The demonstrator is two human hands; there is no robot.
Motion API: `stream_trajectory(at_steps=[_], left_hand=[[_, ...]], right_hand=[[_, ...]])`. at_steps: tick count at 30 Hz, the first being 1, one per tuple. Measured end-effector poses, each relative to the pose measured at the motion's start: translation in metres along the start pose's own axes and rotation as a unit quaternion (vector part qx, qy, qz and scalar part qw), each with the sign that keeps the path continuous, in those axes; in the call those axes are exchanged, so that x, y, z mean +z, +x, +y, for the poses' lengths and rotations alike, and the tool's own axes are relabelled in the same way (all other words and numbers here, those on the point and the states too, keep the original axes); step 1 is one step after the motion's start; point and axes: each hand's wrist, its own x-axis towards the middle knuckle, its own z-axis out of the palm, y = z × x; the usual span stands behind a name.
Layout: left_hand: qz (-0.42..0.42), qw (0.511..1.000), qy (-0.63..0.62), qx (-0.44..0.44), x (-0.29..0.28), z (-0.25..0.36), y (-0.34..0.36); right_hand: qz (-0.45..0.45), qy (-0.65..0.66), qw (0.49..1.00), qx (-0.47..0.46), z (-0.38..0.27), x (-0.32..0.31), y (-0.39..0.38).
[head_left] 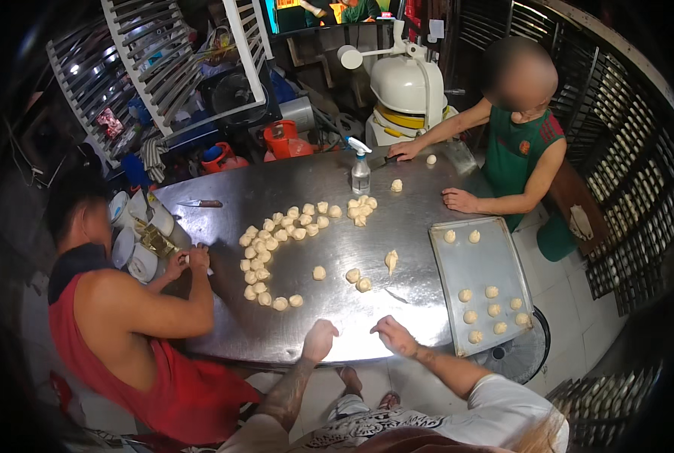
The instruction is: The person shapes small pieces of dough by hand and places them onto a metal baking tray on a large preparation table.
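Here we held our two hands over the near edge of the metal desk (pixel 307 257), our left hand (pixel 320 342) a little apart from our right hand (pixel 395 337). The fingers of both were curled inward, but we could not tell whether the tips met or stood apart. Ahead of them, on the desk, lay the dough pieces: a pair of touching balls (pixel 358 280), a longer lump (pixel 391 262) to their right, and a single ball (pixel 319 272) to their left. A thin pale strip (pixel 396 297) rested just beyond our right hand.

Farther left we saw a curved band of dough balls (pixel 258 257), bending round toward a small heap (pixel 361 210) near the clear spray bottle (pixel 360 178). A knife (pixel 201 204) lay flat by the far left edge. Along the right side we had a metal tray (pixel 465 260) with two balls at its far end and eight toward its near end.

To our right, across the tray, stood a co-worker in a green top (pixel 514 151), one hand (pixel 460 201) resting on the desk. To our left, a co-worker in red (pixel 171 400) bent over some pots (pixel 142 263).
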Motion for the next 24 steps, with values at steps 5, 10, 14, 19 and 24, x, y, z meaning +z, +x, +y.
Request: stream_trajectory(at_steps=[5,10,14,19,24], left_hand=[[0.043,0.990,0.115,0.064,-0.003,0.059,0.085],[0.062,0.997,0.030,-0.048,0.021,0.021,-0.006],[-0.009,0.999,0.042,0.028,-0.010,0.021,0.020],[0.073,0.994,0.078,0.031,0.011,0.057,0.070],[-0.009,0.999,0.034,0.014,0.001,0.013,-0.007]], right_hand=[[0.031,-0.188,0.979,-0.077,-0.001,0.005,0.071],[0.079,-0.031,0.996,0.023,-0.017,0.026,0.010],[-0.037,-0.095,0.992,-0.074,0.009,-0.017,0.020],[0.065,-0.148,0.986,-0.030,-0.014,0.031,0.059],[0.011,-0.020,1.000,-0.013,0.000,0.005,0.001]])
